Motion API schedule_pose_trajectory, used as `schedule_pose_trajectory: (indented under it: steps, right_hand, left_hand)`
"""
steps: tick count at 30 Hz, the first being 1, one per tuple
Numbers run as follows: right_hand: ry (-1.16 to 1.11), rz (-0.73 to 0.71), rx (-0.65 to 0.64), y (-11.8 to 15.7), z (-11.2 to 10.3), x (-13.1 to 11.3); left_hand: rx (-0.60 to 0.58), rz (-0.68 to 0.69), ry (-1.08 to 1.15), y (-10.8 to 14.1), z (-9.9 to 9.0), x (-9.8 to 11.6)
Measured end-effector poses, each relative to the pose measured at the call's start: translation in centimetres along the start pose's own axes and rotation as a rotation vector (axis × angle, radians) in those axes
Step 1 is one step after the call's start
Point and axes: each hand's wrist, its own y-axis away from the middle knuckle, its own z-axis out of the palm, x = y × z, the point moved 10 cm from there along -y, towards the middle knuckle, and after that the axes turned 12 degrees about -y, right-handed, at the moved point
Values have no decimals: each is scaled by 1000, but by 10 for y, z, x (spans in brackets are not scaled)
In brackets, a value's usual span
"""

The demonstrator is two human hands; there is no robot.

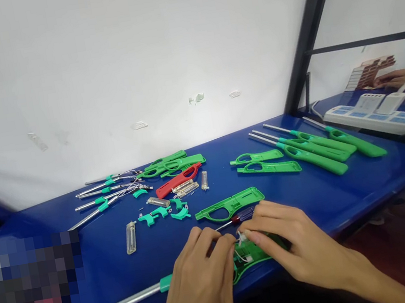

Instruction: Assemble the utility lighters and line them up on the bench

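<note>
An opened green utility lighter (255, 247) lies near the front edge of the table, its metal tube (136, 298) pointing left. My left hand (203, 275) is closed around its front part, hiding the trigger area. With thumb and fingertips, my right hand (299, 244) pinches a small white part (241, 236) over the open shell; a thin white wire shows beside it. The right palm covers the handle's rear end. Just beyond my hands are a screwdriver (242, 215), with a dark clear handle, and a loose green shell half (230, 205).
Clear fuel tanks (131, 237), teal triggers (148, 218) and a red shell half (179, 180) lie mid-table. Wired metal tubes (96, 213) are at left, green shell halves (269, 167) farther right. Several assembled lighters (314, 156) lie right, near a power strip (386, 115) and black frame (308, 30).
</note>
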Motion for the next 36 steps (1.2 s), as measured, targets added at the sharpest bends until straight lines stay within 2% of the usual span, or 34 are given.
schedule_pose_trajectory:
  steps: [9, 16, 27, 31, 36]
  right_hand:
    - [-7, -4, -37, 0, 1, 0]
    - [0, 6, -70, 1, 4, 2]
    - [25, -26, -105, -1, 8, -2]
    - [-17, -6, -36, -1, 1, 2]
    - [-87, 9, 73, 2, -12, 6]
  left_hand:
    - [10, 10, -9, 0, -2, 1]
    - [29, 67, -23, 1, -3, 6]
    - [20, 47, -35, 3, -2, 5]
    - [56, 64, -73, 3, -4, 6]
    - [92, 12, -34, 1, -11, 1]
